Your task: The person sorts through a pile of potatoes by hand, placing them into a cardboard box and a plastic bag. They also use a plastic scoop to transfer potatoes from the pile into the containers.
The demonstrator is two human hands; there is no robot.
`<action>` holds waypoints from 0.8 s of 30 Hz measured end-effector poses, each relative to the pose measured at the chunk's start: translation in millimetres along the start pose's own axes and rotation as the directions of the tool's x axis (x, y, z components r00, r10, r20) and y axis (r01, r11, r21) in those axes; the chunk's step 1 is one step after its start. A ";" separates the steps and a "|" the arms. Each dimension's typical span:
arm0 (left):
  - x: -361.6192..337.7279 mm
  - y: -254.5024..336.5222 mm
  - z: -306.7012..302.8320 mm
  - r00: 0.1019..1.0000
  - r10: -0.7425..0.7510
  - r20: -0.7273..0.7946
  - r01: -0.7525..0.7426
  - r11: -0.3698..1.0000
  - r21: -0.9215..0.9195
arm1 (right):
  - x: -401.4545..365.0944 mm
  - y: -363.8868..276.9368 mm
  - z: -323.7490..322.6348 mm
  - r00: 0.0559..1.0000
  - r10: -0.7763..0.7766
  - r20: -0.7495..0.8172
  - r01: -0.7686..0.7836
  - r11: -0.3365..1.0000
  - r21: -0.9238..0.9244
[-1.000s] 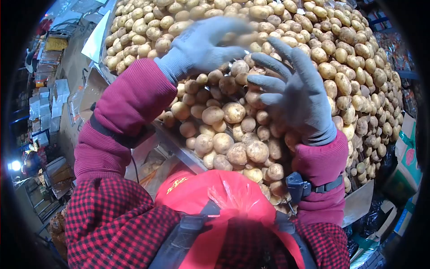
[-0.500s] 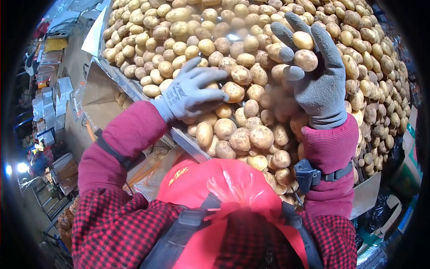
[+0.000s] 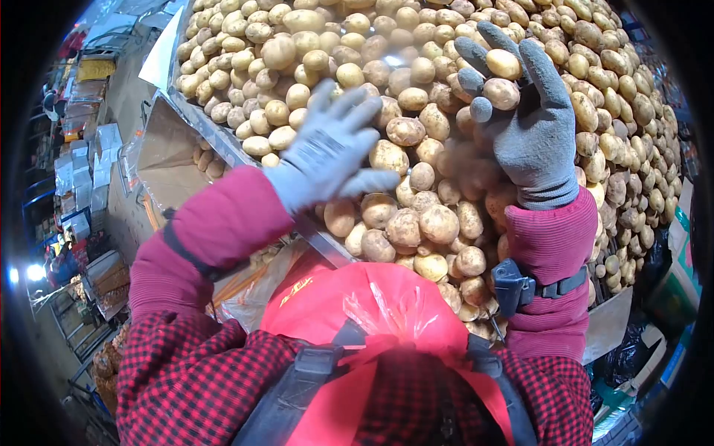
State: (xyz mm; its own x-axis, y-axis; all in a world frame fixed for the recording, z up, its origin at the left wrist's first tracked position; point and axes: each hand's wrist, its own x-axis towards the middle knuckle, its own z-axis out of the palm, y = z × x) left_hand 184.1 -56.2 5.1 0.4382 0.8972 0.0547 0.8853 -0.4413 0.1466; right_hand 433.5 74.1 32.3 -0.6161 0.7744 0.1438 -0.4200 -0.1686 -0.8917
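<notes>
My left hand (image 3: 327,152), in a grey work glove, hovers palm down over the left edge of a large heap of potatoes (image 3: 439,223). Its fingers are spread, slightly blurred, and nothing shows in them. A brown potato (image 3: 388,157) lies just right of its fingers. On the right, my gloved right hand (image 3: 532,141) is raised above the heap with its palm turned inward. Two potatoes sit in its curled fingers: a smooth yellowish potato (image 3: 503,64) between the fingers and a dirtier brown potato (image 3: 501,94) by the thumb.
A metal rim (image 3: 223,141) borders the heap on the left, beside an open cardboard box (image 3: 175,160) with some potatoes inside. Below my chest-side edge is a red plastic covering (image 3: 364,297). Black plastic bags (image 3: 628,353) and cartons lie at lower right.
My left hand has come up off the potatoes, and its fingers have spread and straightened. My right hand stays nearly in place, still holding both potatoes.
</notes>
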 end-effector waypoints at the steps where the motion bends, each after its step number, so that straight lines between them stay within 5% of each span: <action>1: 1.4 11.6 13.6 0.997 -0.052 -0.053 0.052 0.999 0.002 | -1.3 3.3 -1.0 0.999 -0.044 0.015 0.044 0.999 0.005; 2: 4.1 18.4 24.1 0.989 -0.100 -0.106 0.100 0.995 0.000 | -2.4 4.5 -2.8 0.996 -0.091 0.026 0.091 0.996 0.008; 3: 7.7 20.2 28.0 0.984 -0.149 -0.099 0.148 0.989 -0.023 | 3.2 -12.0 -0.9 0.972 0.183 -0.146 -0.141 0.956 0.259; 4: 7.1 20.1 31.0 0.985 -0.145 -0.095 0.143 0.989 -0.024 | 0.2 -5.1 -4.1 0.971 0.183 -0.152 -0.139 0.955 0.261; 6: 6.3 18.8 34.3 0.973 -0.195 -0.123 0.184 0.978 -0.102 | -2.2 9.0 -7.2 0.990 -0.137 0.027 0.138 0.989 -0.045; 7: 2.3 16.5 32.0 0.970 -0.202 -0.134 0.180 0.970 -0.163 | 1.0 -3.3 -12.9 0.992 0.128 -0.006 -0.113 0.898 0.425; 8: -3.7 10.1 32.2 0.963 -0.196 -0.185 0.144 0.954 -0.261 | 1.7 -2.6 -10.7 0.993 0.121 0.000 -0.110 0.900 0.421; 9: -8.2 11.5 24.9 0.949 -0.284 -0.139 0.212 0.897 -0.387 | 0.6 1.7 -5.8 1.000 -0.004 -0.001 0.004 0.979 0.203; 10: -15.0 14.0 17.0 0.928 -0.365 -0.076 0.281 0.818 -0.502 | -0.9 4.7 -0.5 0.992 -0.124 0.023 0.124 0.992 -0.019; 11: -22.6 10.3 13.7 0.931 -0.363 -0.041 0.263 0.744 -0.615 | 0.1 -3.3 -0.3 0.994 0.082 -0.067 -0.069 0.980 0.186; 12: -26.9 20.1 11.1 0.879 -0.476 0.039 0.246 0.382 -0.891 | 0.7 -1.0 -3.8 0.995 0.077 -0.061 -0.064 0.979 0.194; 14: -29.7 29.3 -4.2 0.845 -0.509 0.166 0.267 0.131 -0.955 | 2.9 5.1 -13.6 0.989 -0.036 0.146 0.001 0.974 0.229; 15: -32.1 31.1 -3.0 0.841 -0.499 0.211 0.260 0.029 -0.965 | 5.3 4.2 -12.9 0.991 0.033 0.128 -0.086 0.896 0.435; 16: -32.6 32.8 -1.3 0.839 -0.504 0.207 0.256 0.030 -0.966 | 4.9 7.3 -9.4 0.990 0.033 0.135 -0.089 0.897 0.434; 18: -32.4 36.8 1.8 0.807 -0.561 0.185 0.171 -0.079 -0.982 | 0.9 12.5 -0.3 0.983 -0.181 0.021 0.182 0.983 -0.030; 22: -31.8 31.0 -10.3 0.810 -0.554 0.194 0.172 -0.092 -0.981 | 0.4 8.0 -6.0 0.998 -0.057 0.007 0.057 0.996 0.074; 23: -27.6 28.9 -14.7 0.770 -0.574 0.280 0.152 -0.261 -0.953 | -0.8 12.0 -7.7 0.990 -0.133 0.052 0.135 0.990 -0.034; 24: -23.0 20.4 -14.6 0.730 -0.650 0.210 0.118 -0.183 -0.976 | 0.7 13.9 -8.5 0.973 -0.204 0.108 0.217 0.966 -0.137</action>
State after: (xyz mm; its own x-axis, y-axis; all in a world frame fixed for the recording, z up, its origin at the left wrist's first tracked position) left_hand 189.8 -85.6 21.2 -0.2231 0.9387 -0.2630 -0.2627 0.2019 0.9435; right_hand 432.9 77.4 16.4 -0.5861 0.7219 0.3678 -0.4486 0.0889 -0.8893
